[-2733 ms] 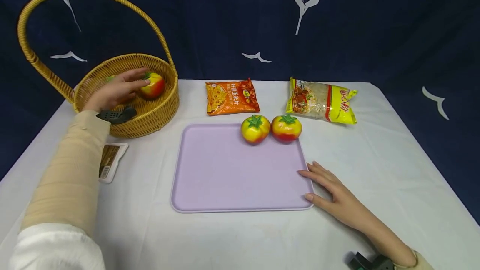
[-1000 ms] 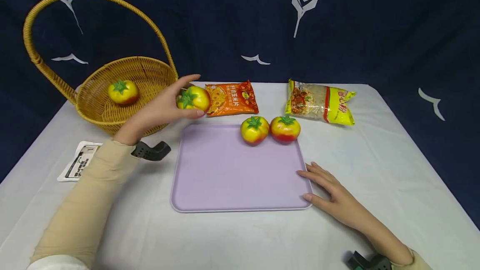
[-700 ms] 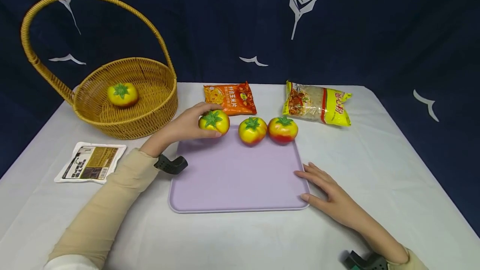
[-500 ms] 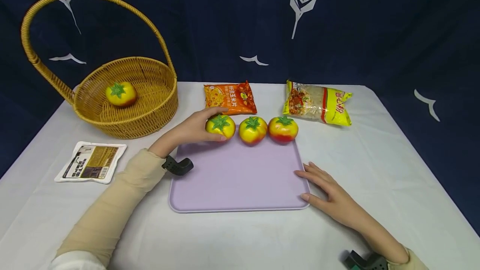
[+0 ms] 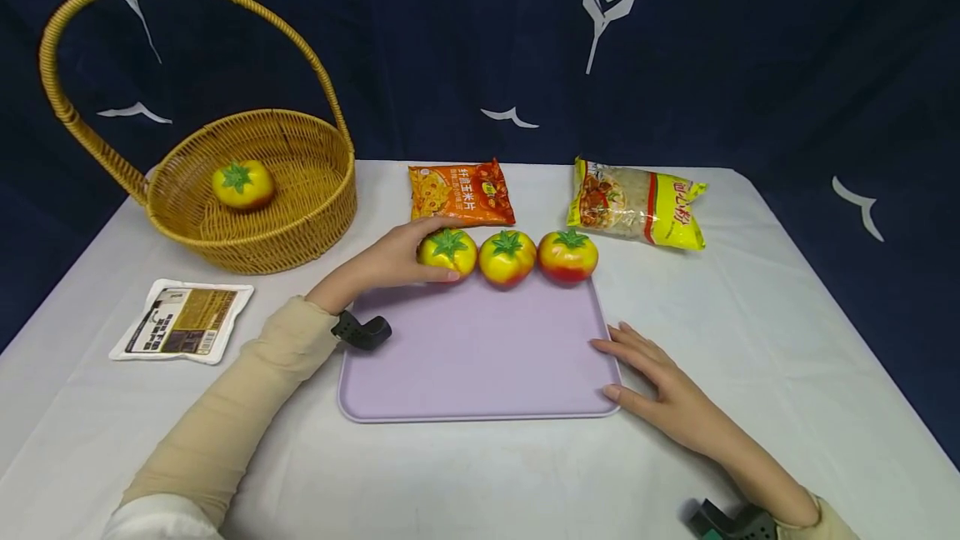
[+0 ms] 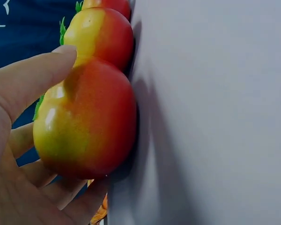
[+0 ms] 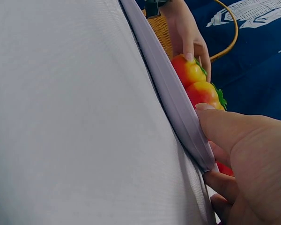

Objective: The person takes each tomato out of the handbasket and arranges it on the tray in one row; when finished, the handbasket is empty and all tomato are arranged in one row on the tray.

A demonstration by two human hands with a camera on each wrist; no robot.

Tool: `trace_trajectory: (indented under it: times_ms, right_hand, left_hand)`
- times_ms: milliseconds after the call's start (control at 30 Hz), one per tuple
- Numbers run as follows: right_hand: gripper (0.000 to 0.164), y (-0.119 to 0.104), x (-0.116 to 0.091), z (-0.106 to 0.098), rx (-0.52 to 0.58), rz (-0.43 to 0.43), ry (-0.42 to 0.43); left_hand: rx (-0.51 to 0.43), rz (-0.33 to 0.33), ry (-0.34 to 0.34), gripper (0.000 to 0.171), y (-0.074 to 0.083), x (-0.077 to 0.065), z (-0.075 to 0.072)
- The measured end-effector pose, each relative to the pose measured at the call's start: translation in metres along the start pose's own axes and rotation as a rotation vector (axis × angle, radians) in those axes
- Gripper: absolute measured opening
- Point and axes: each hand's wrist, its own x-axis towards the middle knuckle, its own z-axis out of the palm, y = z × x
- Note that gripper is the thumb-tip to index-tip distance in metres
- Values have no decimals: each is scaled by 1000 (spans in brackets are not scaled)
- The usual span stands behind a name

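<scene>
My left hand (image 5: 392,261) holds a yellow-and-red toy tomato (image 6: 86,124) at the far left part of a lilac tray (image 5: 480,357), its thumb on the near side and its fingers behind. To the right of that tomato, a middle tomato (image 5: 507,267) and a right tomato (image 5: 567,263) complete a row along the tray's back edge. In the left wrist view the held tomato sits right against its neighbour. My right hand (image 5: 667,390) rests at the tray's right edge, fingers relaxed, thumb and fingertips at the rim.
A wicker basket (image 5: 315,236) with a tall handle stands at the back left, another tomato (image 5: 243,186) inside. Behind the tray lie an orange snack packet (image 5: 465,194) and a yellow-ended clear bag (image 5: 637,205). A white-edged packet (image 5: 183,321) lies left of the tray.
My left hand has taken a tomato out of the basket, carried it right and brought it down beside the other two on the tray. My right hand has stayed in place.
</scene>
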Motion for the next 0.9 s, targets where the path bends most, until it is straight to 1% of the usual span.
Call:
trace_trajectory:
  times_ms: [100,200,267,300,367,433,533,600,633,700,767,833,900]
  right_hand:
    - [50,0,0,0,0,-2,0]
    - [51,1,-1,1,-4,7,3]
    - [51,1,-1,1,-9,13,3]
    - [51,1,-1,1,-11,19,3]
    - [51,1,-1,1,-12,21,3]
    - [51,1,-1,1,-14,21,2]
    - [51,0,0,0,-17,17,6]
    - [51,-1,0,0,-19,14,5]
    - [50,-1,0,0,-19,10,6]
    - [50,-2,1,-1,-18,8,4]
    - [50,-3,0,-1,-17,5,5]
    - [50,-3,0,-1,-16,10,3]
    - [50,-3,-1,-1,-15,14,0]
  left_hand:
    - [-24,29,19,69,2,-5,-6]
    - [-58,70,76,62,6,-12,-19]
    - [-80,93,148,57,9,-17,-33]
    - [-91,91,195,55,10,-20,-41]
    - [-112,73,318,49,12,-28,-60]
    - [-131,30,469,46,11,-37,-80]
    - [-117,-98,692,43,2,-52,-111]
    - [-138,-187,792,44,-10,-63,-126]
    - [-153,-233,823,45,-16,-68,-132]
    - [-181,-303,855,46,-29,-78,-138]
    - [-221,-357,852,50,-42,-87,-140]
    - [-256,-406,828,56,-52,-92,-141]
    - [-274,-448,784,63,-60,-95,-142]
